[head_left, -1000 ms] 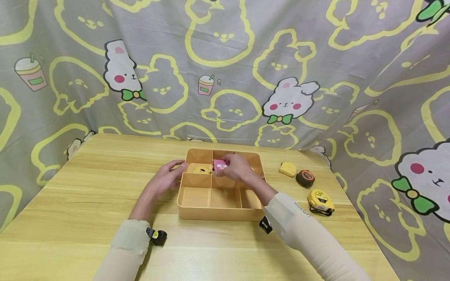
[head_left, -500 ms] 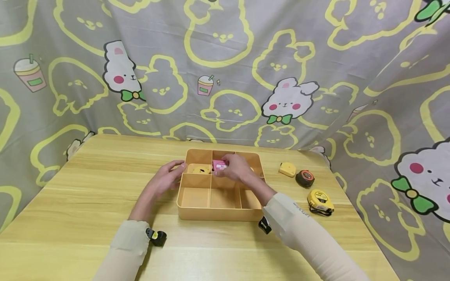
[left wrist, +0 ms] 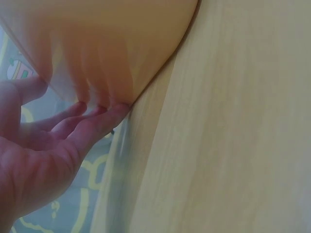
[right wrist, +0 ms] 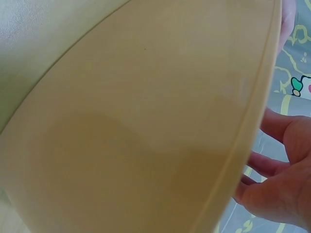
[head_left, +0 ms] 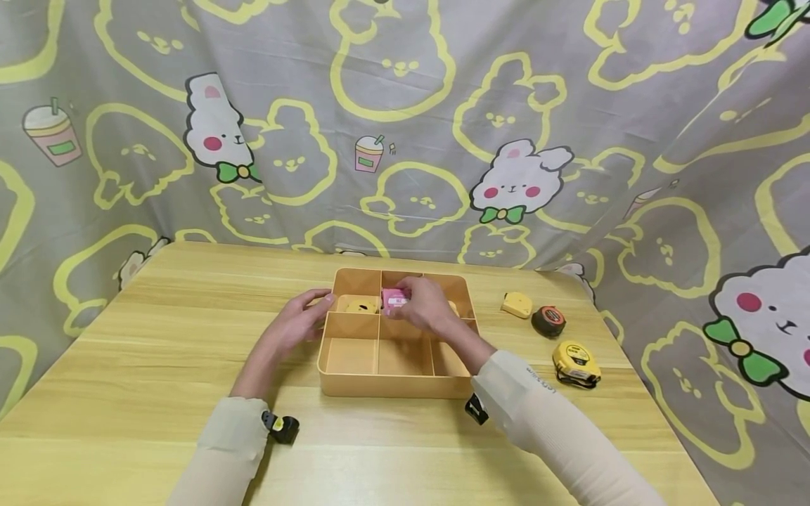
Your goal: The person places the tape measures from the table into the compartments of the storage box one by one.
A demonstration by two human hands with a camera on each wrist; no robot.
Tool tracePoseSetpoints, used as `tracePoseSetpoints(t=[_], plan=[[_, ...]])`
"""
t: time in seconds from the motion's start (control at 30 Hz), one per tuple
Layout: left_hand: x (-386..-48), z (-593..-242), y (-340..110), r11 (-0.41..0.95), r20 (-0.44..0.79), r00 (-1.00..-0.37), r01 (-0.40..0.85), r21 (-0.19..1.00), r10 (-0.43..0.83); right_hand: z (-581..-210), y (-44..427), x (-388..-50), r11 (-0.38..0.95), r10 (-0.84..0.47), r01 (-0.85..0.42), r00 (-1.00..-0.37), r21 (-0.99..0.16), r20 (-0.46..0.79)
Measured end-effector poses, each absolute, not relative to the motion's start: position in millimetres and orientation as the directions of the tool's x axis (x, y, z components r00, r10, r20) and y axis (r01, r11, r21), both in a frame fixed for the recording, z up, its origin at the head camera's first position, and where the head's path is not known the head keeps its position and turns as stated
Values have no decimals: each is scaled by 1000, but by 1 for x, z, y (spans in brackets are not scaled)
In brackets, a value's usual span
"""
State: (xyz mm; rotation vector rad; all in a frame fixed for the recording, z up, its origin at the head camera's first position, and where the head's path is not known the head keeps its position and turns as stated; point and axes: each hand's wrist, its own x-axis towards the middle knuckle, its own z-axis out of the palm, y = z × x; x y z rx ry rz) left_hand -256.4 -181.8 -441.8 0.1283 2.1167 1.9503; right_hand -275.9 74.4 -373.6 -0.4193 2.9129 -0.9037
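An orange-tan divided box [head_left: 399,386] sits on the table. My right hand [head_left: 427,303] reaches into its back middle compartment and pinches a small pink tape measure [head_left: 394,299] with a white label. In the right wrist view, the box wall hides whatever that hand [right wrist: 286,170] holds. My left hand [head_left: 302,314] rests at the box's left side; in the left wrist view its fingertips touch the outer wall, fingers mostly straight. A yellow tape measure [head_left: 361,307] lies in the back left compartment. Something yellow [head_left: 453,308] in the back right one is mostly hidden behind my right hand.
Right of the box lie a small yellow tape measure [head_left: 517,304], a black-and-orange tape measure [head_left: 548,321] and a larger yellow tape measure [head_left: 576,363]. A patterned curtain [head_left: 418,133] hangs behind the wooden table [head_left: 158,337].
Very little differs. The pink tape measure sits slightly lower in the compartment and is tilted a bit differently, still in my right hand. My left hand stays against the box.
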Motion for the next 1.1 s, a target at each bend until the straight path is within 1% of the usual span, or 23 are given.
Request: tracePoseSetpoints(t=[0.2,0.43,0.67,1.1], plan=[[-257,-442,-182,87,-135,-962,-117,989,237,-373,73,-274,786,-269,-233,-963,-573,23],[-258,-442,-182,84,-132,-962,-115,990,238,-372,75,-272,761,-273,-213,-962,-613,-4],[-257,-442,-182,90,-137,-962,-119,989,235,-375,75,-272,763,-296,-240,-955,-600,6],[-257,-442,-183,101,-135,-962,-114,988,236,-371,77,-271,761,-280,-207,-960,-614,-23]])
